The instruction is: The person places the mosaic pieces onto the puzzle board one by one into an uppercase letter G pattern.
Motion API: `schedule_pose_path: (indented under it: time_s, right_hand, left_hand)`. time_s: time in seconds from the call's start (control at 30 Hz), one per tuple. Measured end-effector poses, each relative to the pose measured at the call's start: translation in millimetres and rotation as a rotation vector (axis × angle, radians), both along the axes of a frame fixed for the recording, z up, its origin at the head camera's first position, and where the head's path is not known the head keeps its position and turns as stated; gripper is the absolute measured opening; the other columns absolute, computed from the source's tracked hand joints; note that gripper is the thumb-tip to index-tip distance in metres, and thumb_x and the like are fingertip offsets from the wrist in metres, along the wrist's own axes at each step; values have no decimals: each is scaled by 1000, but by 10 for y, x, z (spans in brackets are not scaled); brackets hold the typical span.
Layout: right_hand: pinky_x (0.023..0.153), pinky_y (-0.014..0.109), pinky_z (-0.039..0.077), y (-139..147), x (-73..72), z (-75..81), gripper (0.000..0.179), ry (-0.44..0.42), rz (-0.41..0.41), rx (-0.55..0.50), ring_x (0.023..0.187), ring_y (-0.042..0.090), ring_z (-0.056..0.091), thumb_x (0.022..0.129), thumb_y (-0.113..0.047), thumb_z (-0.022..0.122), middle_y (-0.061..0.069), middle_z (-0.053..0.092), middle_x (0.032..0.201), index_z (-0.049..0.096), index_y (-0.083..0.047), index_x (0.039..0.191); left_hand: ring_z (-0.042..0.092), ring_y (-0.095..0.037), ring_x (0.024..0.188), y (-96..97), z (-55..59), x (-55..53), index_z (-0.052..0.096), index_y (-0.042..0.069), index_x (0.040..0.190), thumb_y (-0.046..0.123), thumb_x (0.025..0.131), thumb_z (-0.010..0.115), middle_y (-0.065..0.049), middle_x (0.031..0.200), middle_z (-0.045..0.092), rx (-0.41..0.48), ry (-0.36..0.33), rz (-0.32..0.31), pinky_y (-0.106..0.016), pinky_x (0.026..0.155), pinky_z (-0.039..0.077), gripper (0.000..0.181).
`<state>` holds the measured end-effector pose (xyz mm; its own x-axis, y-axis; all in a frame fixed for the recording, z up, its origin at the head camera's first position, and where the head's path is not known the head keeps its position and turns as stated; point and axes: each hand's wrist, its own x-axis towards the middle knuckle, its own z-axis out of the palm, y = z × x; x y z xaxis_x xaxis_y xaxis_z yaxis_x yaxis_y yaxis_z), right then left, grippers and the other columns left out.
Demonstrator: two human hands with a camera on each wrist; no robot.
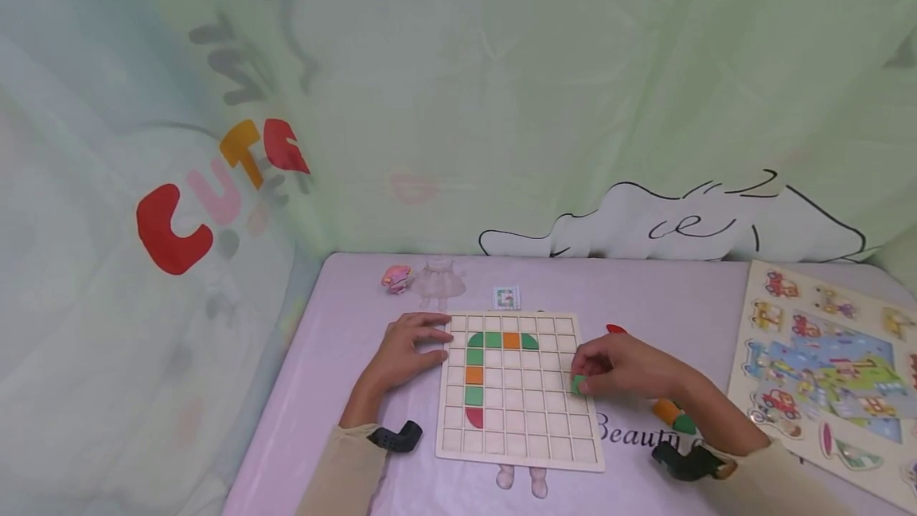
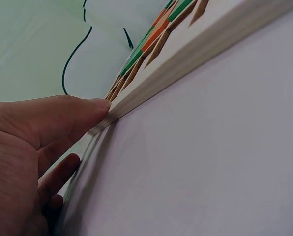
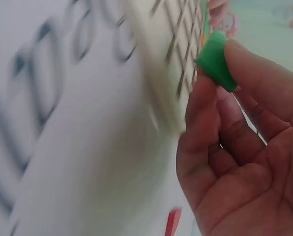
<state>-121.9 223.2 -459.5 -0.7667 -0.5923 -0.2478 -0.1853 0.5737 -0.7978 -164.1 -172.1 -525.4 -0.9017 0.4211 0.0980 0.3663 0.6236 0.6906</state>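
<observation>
A wooden grid board lies on the table, with green, orange and red pieces set in some of its squares. They form a row near the top and a column down the left, with a red rounded piece at the bottom. My left hand rests against the board's left edge, fingers fairly straight, the thumb touching the rim in the left wrist view. Over the board's right edge, my right hand pinches a green block between thumb and finger. The block is held above the board's surface.
Beside the right forearm lie an orange piece and a green piece; a red piece is behind the right hand. A small pattern card and a pink figurine sit behind the board. A picture puzzle board is at right.
</observation>
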Motion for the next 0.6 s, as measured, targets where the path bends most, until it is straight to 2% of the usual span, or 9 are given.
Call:
schedule_pose_path:
  time_s: [0.17,0.33,0.6]
  right_hand:
    - [67,21,44,-196,-29,30,8,-34,40,-24,73,9,56,87,-20,80,-2,62,75,74,-15,90]
    - [65,21,43,-377,-43,57,7,-17,59,-33,71,8,54,86,-20,81,-4,61,73,75,-18,90]
    - [69,22,48,-627,-63,40,10,3,100,-53,76,13,59,86,-19,81,-1,66,78,74,-19,92]
  left_hand:
    - [49,-22,138,-1,4,1,79,21,111,24,87,80,5,142,63,-1,1,-3,-49,108,31,24]
    - [48,-23,138,5,9,7,79,21,111,24,87,80,5,142,63,-8,5,1,-50,109,31,24]
    - [50,-22,136,0,7,-2,80,21,111,23,86,80,6,141,64,-16,20,-8,-48,106,32,24]
